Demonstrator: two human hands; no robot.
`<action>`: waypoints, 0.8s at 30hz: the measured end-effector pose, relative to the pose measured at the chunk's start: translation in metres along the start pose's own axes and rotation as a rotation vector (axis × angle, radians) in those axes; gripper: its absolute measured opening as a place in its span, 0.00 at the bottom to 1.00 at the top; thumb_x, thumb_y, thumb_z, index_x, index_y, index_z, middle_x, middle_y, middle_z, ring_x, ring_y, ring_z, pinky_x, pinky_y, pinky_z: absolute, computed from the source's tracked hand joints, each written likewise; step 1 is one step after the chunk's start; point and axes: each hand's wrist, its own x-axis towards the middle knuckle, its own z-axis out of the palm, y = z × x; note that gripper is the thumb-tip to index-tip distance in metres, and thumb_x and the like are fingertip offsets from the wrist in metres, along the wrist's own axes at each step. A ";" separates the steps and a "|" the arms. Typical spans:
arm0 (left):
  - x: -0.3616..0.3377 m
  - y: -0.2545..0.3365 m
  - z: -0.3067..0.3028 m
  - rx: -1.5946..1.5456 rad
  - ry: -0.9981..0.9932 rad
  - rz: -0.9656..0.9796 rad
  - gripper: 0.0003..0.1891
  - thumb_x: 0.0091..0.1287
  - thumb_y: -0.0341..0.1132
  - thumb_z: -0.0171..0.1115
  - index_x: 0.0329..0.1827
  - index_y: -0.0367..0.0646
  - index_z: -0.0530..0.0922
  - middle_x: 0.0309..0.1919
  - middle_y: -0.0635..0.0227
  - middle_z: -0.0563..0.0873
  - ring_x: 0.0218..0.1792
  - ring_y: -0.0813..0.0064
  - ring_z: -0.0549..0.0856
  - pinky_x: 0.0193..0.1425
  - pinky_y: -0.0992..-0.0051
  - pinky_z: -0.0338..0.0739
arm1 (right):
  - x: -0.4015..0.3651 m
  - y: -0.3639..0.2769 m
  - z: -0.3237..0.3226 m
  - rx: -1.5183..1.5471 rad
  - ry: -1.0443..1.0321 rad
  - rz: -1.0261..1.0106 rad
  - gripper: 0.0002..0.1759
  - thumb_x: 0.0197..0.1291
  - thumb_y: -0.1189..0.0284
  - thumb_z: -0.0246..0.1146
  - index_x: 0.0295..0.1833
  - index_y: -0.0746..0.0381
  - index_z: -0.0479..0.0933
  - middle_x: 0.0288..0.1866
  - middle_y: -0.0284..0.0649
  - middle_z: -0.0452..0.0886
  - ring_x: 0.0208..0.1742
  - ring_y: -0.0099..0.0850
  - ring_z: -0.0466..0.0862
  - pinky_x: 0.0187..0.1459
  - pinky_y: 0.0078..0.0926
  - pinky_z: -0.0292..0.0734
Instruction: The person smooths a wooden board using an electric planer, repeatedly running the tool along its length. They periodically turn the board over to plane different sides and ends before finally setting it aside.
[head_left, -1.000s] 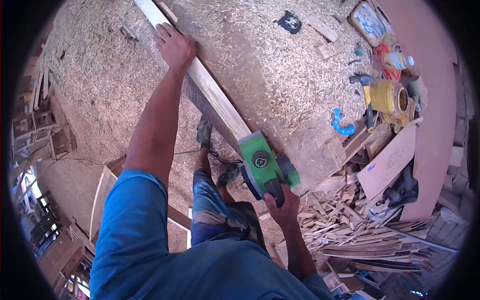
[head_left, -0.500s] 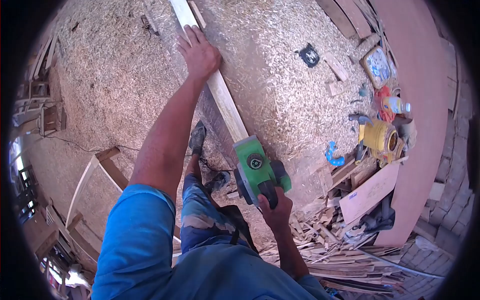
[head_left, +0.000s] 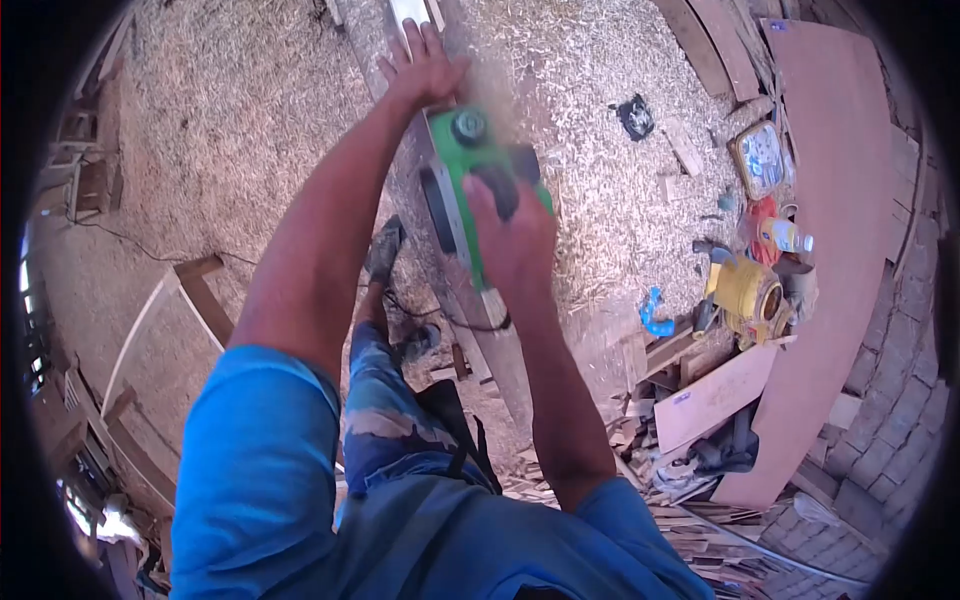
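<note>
My right hand (head_left: 520, 245) is wrapped round the black handle of a green electric planer (head_left: 462, 155), which sits on a long pale wooden board (head_left: 408, 12). Dust or shavings blur the air just right of the tool's front. My left hand (head_left: 428, 72) lies on the board right in front of the planer, with its fingers spread toward the far end. Most of the board is hidden under the planer and my hands; its near end shows behind the tool. Beneath it runs a longer wooden plank or bench top (head_left: 490, 365).
Shavings (head_left: 250, 130) cover the floor. At the right are a yellow power tool (head_left: 745, 288), a bottle (head_left: 785, 237), a blue curved object (head_left: 655, 315) and a large plywood sheet (head_left: 835, 150). A curved wooden frame (head_left: 140, 325) stands left; offcuts lie lower right.
My right hand has pushed the planer forward along the board, up to near my left hand. My left hand has shifted slightly farther forward and right, still on the board.
</note>
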 end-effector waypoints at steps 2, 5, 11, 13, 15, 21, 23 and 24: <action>0.005 -0.001 -0.005 0.020 -0.062 -0.030 0.58 0.76 0.74 0.46 0.93 0.42 0.34 0.90 0.43 0.29 0.89 0.34 0.29 0.87 0.29 0.30 | -0.003 -0.007 -0.005 0.024 -0.013 0.009 0.29 0.70 0.50 0.73 0.55 0.67 0.82 0.43 0.56 0.89 0.42 0.56 0.91 0.44 0.49 0.84; 0.020 -0.006 0.001 0.064 -0.124 -0.077 0.58 0.76 0.71 0.49 0.92 0.44 0.32 0.90 0.47 0.24 0.89 0.36 0.27 0.86 0.27 0.30 | -0.047 0.015 -0.021 0.025 -0.011 0.000 0.27 0.69 0.52 0.75 0.56 0.65 0.82 0.43 0.55 0.89 0.42 0.56 0.91 0.44 0.49 0.84; 0.015 0.005 -0.015 0.167 -0.228 -0.094 0.62 0.72 0.70 0.57 0.92 0.42 0.29 0.89 0.45 0.20 0.89 0.37 0.27 0.87 0.29 0.32 | -0.245 0.125 -0.079 -0.099 -0.029 0.143 0.30 0.65 0.55 0.78 0.59 0.65 0.78 0.35 0.53 0.88 0.36 0.59 0.90 0.37 0.49 0.85; 0.008 0.012 -0.022 0.163 -0.243 -0.109 0.65 0.70 0.70 0.60 0.91 0.41 0.28 0.88 0.44 0.20 0.89 0.37 0.28 0.87 0.30 0.32 | -0.290 0.151 -0.093 -0.123 -0.029 0.180 0.29 0.65 0.55 0.79 0.58 0.66 0.78 0.32 0.53 0.87 0.33 0.57 0.90 0.34 0.47 0.85; 0.004 0.016 -0.027 0.162 -0.269 -0.105 0.67 0.68 0.70 0.61 0.91 0.41 0.27 0.88 0.43 0.19 0.89 0.37 0.28 0.88 0.32 0.32 | -0.307 0.160 -0.101 -0.091 -0.071 0.257 0.28 0.65 0.57 0.79 0.57 0.66 0.78 0.30 0.52 0.86 0.31 0.55 0.90 0.33 0.45 0.84; 0.006 0.015 -0.032 0.140 -0.318 -0.136 0.69 0.67 0.71 0.61 0.90 0.40 0.24 0.87 0.42 0.17 0.89 0.36 0.28 0.88 0.33 0.32 | -0.281 0.138 -0.093 -0.090 -0.004 0.138 0.25 0.64 0.59 0.80 0.53 0.64 0.78 0.28 0.47 0.86 0.28 0.47 0.90 0.31 0.41 0.83; 0.007 0.018 -0.033 0.113 -0.313 -0.151 0.69 0.67 0.71 0.61 0.90 0.40 0.24 0.87 0.41 0.17 0.89 0.35 0.28 0.89 0.33 0.32 | -0.271 0.128 -0.090 -0.082 -0.001 0.148 0.24 0.64 0.59 0.80 0.51 0.64 0.78 0.28 0.46 0.86 0.28 0.46 0.91 0.31 0.40 0.83; 0.009 0.016 -0.033 0.114 -0.313 -0.152 0.68 0.68 0.71 0.60 0.90 0.40 0.24 0.87 0.41 0.16 0.89 0.35 0.28 0.89 0.34 0.32 | -0.267 0.125 -0.088 -0.078 0.000 0.150 0.24 0.64 0.58 0.80 0.51 0.63 0.78 0.28 0.45 0.86 0.28 0.45 0.91 0.32 0.39 0.83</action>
